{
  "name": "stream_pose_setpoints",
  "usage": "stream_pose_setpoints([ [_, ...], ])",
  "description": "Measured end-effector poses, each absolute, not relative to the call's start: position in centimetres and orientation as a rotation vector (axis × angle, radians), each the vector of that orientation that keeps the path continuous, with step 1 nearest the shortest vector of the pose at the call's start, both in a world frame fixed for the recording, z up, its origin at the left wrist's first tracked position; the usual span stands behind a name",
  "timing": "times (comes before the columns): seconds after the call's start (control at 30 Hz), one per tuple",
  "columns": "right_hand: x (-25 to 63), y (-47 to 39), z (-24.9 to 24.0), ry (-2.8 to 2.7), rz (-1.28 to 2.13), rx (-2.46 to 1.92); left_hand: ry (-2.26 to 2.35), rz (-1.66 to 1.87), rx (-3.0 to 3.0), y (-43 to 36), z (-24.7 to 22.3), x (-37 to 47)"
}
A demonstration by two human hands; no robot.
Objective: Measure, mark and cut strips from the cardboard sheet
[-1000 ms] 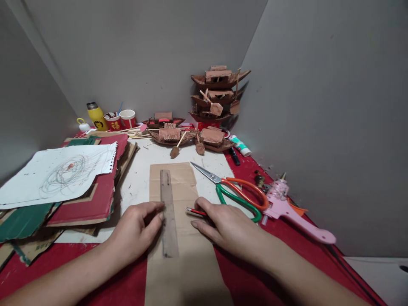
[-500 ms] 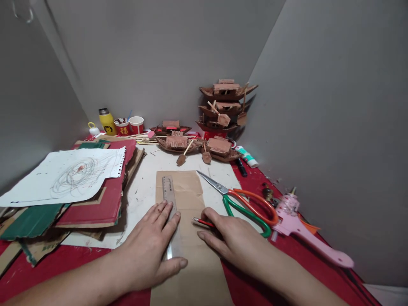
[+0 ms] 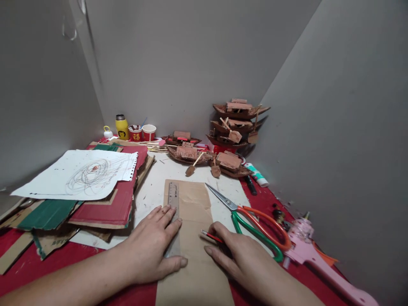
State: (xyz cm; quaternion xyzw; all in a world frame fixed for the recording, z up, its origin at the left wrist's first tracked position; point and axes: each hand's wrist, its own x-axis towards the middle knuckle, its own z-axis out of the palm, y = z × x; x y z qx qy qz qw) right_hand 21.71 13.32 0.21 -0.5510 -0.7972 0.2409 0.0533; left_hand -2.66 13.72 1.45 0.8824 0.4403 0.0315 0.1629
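Note:
A long brown cardboard strip (image 3: pixel 196 255) runs away from me over the white sheet. Along its left edge lies a clear ruler (image 3: pixel 174 199). My left hand (image 3: pixel 156 244) rests flat on the ruler with fingers spread. Between the thumb and fingers of my right hand (image 3: pixel 237 250) is a red pen (image 3: pixel 212 236), its tip pointing left just above the cardboard. Scissors (image 3: pixel 237 208) with orange and green handles lie to the right of the cardboard, beyond my right hand.
At left is a pile of cardboard (image 3: pixel 110 212) under a scribbled paper (image 3: pixel 86 174). Brown model boats (image 3: pixel 240 110) stand at the back beside cups (image 3: pixel 149 132) and a yellow bottle (image 3: pixel 121 127). A pink glue gun (image 3: pixel 318 263) lies at right.
The whole view has shifted, so things appear farther right and mostly lower. The ruler now sits nearer the cardboard's left edge and is straighter along it. Both hands keep their hold.

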Motion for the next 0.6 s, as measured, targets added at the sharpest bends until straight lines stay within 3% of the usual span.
stream_pose_setpoints([
  [0.47,21.86,13.25,-0.32,-2.428,0.735,-1.655,1.26,0.266,2.528,14.6,1.03,-3.19],
  [0.6,21.84,13.27,-0.23,-2.431,0.741,-1.649,1.187,0.593,2.563,13.8,1.4,-3.59],
])
